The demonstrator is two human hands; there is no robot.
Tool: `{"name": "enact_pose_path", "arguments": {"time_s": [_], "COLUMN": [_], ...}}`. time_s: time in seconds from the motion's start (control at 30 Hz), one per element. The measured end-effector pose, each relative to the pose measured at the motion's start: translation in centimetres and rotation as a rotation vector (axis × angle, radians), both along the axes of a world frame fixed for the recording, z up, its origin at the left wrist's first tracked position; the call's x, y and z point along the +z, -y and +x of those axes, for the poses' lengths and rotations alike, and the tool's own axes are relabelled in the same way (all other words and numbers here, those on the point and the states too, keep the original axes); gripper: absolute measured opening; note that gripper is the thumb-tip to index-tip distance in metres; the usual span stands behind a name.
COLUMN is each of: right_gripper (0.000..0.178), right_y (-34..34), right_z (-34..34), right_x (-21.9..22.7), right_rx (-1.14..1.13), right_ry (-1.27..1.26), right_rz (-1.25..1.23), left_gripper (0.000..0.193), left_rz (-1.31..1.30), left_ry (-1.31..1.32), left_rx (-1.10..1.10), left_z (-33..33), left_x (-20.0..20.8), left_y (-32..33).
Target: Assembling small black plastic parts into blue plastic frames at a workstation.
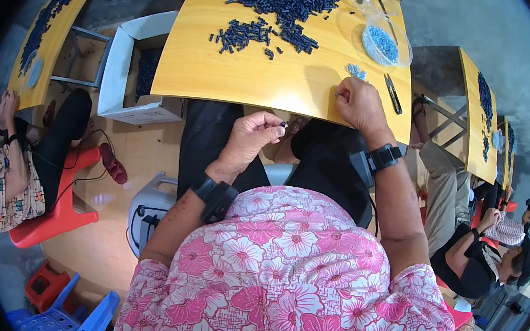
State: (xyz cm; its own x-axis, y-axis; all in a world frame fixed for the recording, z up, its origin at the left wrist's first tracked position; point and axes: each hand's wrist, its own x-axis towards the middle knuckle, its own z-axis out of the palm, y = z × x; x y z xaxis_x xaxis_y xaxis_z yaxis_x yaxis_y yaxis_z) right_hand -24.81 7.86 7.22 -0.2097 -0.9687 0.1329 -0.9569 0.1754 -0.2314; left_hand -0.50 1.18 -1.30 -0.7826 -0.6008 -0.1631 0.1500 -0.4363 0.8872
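The left hand [245, 141] pinches a small black piece [283, 125]; the right hand [361, 106] curls near pale-blue pieces [355, 71].

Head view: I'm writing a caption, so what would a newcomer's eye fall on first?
The pink flowered shirt fills the lower middle. Small dark pieces lie heaped on the far part of the yellow table. A clear tub of blue bits stands on its right, beyond the right hand.
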Motion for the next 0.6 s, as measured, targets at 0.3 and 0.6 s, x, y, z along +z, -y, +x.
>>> {"name": "enact_pose_path", "arguments": {"time_s": [0.3,0.6], "right_gripper": [0.005,0.004], "right_y": [1.0,-0.1], "right_z": [-0.2,-0.9], "right_x": [4.1,-4.1], "right_rx": [-0.119,-0.219], "right_ry": [0.307,0.139], "right_rz": [-0.379,-0.356], "left_gripper": [0.014,0.013], "left_rz": [-0.017,-0.013], "left_ry": [0.005,0.044], "left_rx": [-0.012,-0.006], "left_z": [0.2,0.0], "left_x": [0.1,0.1], "left_y": [0.0,0.0]}}
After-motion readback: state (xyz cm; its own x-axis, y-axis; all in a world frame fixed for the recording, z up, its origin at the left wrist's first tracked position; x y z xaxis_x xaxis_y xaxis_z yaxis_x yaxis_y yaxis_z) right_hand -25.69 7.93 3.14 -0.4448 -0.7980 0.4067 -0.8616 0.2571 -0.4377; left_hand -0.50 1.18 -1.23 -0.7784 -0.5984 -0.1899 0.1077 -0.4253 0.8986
